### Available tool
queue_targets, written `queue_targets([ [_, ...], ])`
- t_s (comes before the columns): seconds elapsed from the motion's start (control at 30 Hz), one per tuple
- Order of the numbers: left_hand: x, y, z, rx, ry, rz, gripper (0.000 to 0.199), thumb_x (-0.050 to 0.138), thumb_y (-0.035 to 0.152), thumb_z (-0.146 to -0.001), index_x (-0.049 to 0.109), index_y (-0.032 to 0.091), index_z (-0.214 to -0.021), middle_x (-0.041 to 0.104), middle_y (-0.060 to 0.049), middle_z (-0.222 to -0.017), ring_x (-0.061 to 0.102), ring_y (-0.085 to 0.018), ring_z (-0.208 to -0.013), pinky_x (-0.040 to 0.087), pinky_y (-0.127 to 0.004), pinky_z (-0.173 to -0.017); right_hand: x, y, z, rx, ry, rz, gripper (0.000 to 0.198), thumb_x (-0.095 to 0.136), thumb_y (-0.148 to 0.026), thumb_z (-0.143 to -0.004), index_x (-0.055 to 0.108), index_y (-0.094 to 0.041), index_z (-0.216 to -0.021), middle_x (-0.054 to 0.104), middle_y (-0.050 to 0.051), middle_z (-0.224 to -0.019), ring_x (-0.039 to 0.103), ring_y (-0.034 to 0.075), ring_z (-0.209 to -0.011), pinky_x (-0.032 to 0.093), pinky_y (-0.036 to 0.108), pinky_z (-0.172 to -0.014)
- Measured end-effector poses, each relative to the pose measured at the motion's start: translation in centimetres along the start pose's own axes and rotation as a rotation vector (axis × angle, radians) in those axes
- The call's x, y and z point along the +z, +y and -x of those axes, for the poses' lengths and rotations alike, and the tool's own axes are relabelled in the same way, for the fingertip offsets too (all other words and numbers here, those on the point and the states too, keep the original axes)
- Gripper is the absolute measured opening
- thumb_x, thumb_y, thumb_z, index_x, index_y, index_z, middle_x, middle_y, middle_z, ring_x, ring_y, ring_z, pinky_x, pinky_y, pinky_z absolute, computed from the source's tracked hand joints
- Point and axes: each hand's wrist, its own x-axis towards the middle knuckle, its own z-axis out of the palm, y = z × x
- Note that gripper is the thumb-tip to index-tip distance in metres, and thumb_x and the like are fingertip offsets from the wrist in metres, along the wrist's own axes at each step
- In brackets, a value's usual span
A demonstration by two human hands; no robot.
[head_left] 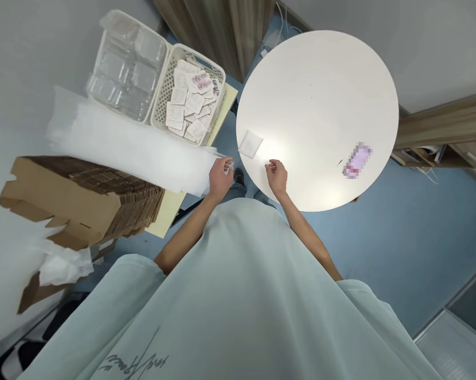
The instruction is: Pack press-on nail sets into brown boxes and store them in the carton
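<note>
My left hand [221, 178] is at the right end of a stack of thin white translucent sheets or bags [134, 150]. Its fingers are curled, and a small pale bit shows between them that I cannot make out. Over the near edge of a round white table [317, 84] hovers my right hand [278, 178], its fingers loosely bent with a gap to the thumb and nothing visible in them. Just beyond it, a flat white square packet [250, 144] lies on the table near the left rim.
A white basket [155, 110] holds many printed white cards [194, 100]. Beside it, another basket contains clear plastic boxes [127, 68]. Folded brown cartons [83, 206] stand at the left. A blurred purple object [357, 160] lies on the table's right side.
</note>
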Motion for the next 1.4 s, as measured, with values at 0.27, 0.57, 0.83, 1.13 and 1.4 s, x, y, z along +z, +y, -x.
queue_targets([
  [0.27,-4.5,-1.2,8.5,-0.106,0.253,-0.020,0.034,0.060,0.021,-0.100,0.072,0.023,-0.132,0.078,-0.012,-0.124,0.077,-0.026,-0.118,0.063,-0.044,-0.113,0.6,-1.5,0.8,-0.176,-0.153,-0.004,0.030,0.063,-0.044,-0.110,0.073,-0.021,-0.126,0.080,0.015,-0.120,0.077,0.027,-0.109,0.067,0.047,-0.104],
  [0.57,-13.0,-8.7,12.0,-0.193,0.505,-0.084,0.034,0.059,0.030,-0.102,0.070,0.024,-0.134,0.075,-0.016,-0.136,0.073,-0.031,-0.133,0.060,-0.050,-0.121,4.5,-6.4,4.1,-0.340,-0.178,0.049,0.036,0.057,-0.052,-0.114,0.073,-0.024,-0.129,0.081,0.014,-0.124,0.078,0.027,-0.115,0.067,0.047,-0.107],
  [0.83,-23.7,-22.0,13.5,-0.257,0.518,-0.185,0.042,0.069,0.044,-0.099,0.071,0.021,-0.135,0.075,-0.015,-0.149,0.066,-0.034,-0.146,0.051,-0.055,-0.131,12.4,-12.8,10.5,-0.451,-0.205,0.104,0.051,0.055,-0.068,-0.114,0.075,-0.023,-0.129,0.082,0.015,-0.124,0.078,0.029,-0.116,0.068,0.049,-0.110],
  [1.13,-25.5,-27.0,14.3,-0.142,0.360,0.008,0.030,0.067,0.050,-0.096,0.078,0.030,-0.116,0.080,-0.013,-0.129,0.068,-0.042,-0.138,0.052,-0.062,-0.127,21.5,-16.8,16.2,-0.582,-0.327,0.217,0.060,0.045,-0.076,-0.116,0.078,-0.027,-0.129,0.081,0.013,-0.124,0.080,0.028,-0.112,0.070,0.046,-0.106],
  [1.4,-25.6,-27.1,13.8,-0.158,0.353,0.059,0.029,0.052,0.043,-0.107,0.077,0.029,-0.106,0.080,-0.013,-0.121,0.072,-0.038,-0.126,0.053,-0.056,-0.122,25.3,-19.3,18.3,-0.722,-0.519,0.382,0.047,0.046,-0.058,-0.122,0.078,-0.029,-0.139,0.080,0.011,-0.133,0.078,0.029,-0.123,0.066,0.047,-0.115],
])
